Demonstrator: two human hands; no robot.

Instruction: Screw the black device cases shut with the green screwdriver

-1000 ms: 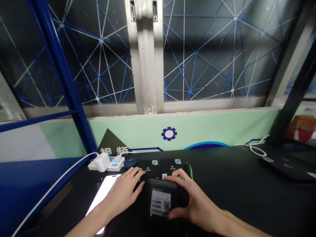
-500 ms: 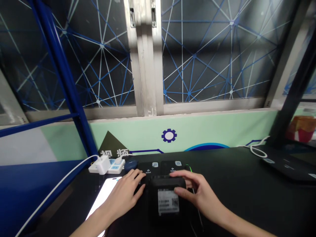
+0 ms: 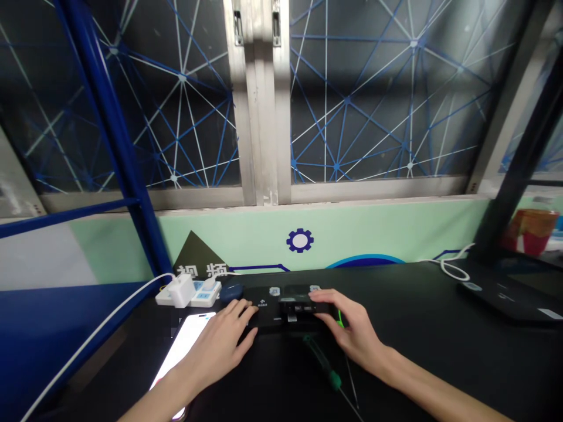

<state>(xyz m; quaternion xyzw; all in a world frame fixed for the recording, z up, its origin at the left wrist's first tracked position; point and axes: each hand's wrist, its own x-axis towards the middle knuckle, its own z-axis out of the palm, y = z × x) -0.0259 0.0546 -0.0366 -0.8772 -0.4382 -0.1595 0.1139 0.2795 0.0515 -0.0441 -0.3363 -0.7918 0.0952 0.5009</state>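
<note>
My right hand (image 3: 347,319) grips a small black device (image 3: 299,300) between thumb and fingers. Ports or slots seem to show on its near side, though the dark surface makes this hard to tell. The device is over or upon the right one of two flat black boxes, and I cannot tell whether they touch. My left hand (image 3: 231,334) lies with fingers spread, its fingertips at the left edge of the left black box (image 3: 264,305). In front of the boxes lies a green-handled screwdriver (image 3: 323,363), with another thin metal shaft beside it under my right hand.
A phone with a bright screen (image 3: 187,343) lies beneath my left forearm. Behind it are a white power strip (image 3: 204,295) with a charger (image 3: 181,291) and a dark blue rounded object (image 3: 231,292). At the right sit a black flat device (image 3: 505,299) and a white cable (image 3: 453,271).
My right hand has moved the black device away from me toward the flat boxes, tipping its labelled face out of sight. The green-handled screwdriver is now uncovered. My left hand stays nearly still.
</note>
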